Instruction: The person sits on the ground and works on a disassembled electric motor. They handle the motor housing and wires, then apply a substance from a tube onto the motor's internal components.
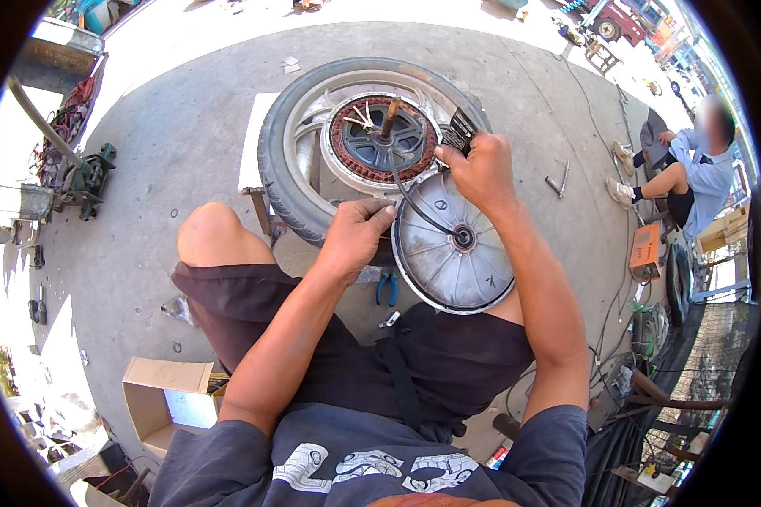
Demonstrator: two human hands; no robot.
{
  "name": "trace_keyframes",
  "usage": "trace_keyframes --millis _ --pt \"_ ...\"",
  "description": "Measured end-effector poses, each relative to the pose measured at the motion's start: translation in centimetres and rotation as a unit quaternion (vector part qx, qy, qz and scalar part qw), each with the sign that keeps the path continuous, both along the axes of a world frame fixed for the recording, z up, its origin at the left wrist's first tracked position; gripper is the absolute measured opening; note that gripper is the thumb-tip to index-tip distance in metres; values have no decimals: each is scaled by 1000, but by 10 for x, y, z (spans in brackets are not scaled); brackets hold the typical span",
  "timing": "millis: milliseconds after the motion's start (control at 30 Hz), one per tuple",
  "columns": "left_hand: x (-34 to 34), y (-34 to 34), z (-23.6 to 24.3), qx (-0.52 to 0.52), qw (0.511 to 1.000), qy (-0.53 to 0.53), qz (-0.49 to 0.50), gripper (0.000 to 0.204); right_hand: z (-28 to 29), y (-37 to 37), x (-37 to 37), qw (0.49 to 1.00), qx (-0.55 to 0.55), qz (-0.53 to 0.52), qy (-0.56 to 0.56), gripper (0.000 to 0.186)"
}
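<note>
In front of me a spoked wheel with a black tyre [281, 182] lies flat, its hub motor opened. Inside show a ring of reddish copper windings [344, 152], an upright axle [391, 117] and loose pale wires [364, 117]. A black cable [418, 208] runs from the hub to the centre of a round metal hub cover [435, 266], which leans by my right thigh. My right hand [484, 171] grips a black packet with white print [461, 131] above the cover. Beside the cover's left edge, my left hand [359, 237] is closed in a pinch; what it holds is hidden.
Blue-handled pliers [387, 289] lie on the ground below the wheel. A cardboard box [148, 414] stands open at lower left. At right a seated person [708, 173] is near an orange box [645, 252], with a metal tool [558, 182] and cables on the floor.
</note>
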State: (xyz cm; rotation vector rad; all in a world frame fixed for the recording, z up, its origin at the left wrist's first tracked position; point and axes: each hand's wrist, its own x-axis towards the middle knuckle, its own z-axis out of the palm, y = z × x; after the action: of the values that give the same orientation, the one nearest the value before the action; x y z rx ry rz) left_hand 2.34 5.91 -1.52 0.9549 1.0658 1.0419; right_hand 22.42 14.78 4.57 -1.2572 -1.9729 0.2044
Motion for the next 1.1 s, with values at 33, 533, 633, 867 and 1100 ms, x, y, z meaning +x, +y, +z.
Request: trace_keyframes --millis 33,533,633,867,1100 --pt "1 0 -1 7 1000 -12 8 25 0 0 0 1000 -4 -3 -1 22" --pt "7 7 3 19 999 8 28 24 -6 5 2 1000 0 -12 -3 25" --pt "8 9 1 7 1000 3 26 24 -5 4 1 1000 1 -9 0 24" --pt "10 14 0 11 1000 -5 24 24 1 0 -1 1000 3 8 -4 20" --pt "11 16 3 13 999 -27 21 24 1 0 -1 1000 -8 -1 -10 19"
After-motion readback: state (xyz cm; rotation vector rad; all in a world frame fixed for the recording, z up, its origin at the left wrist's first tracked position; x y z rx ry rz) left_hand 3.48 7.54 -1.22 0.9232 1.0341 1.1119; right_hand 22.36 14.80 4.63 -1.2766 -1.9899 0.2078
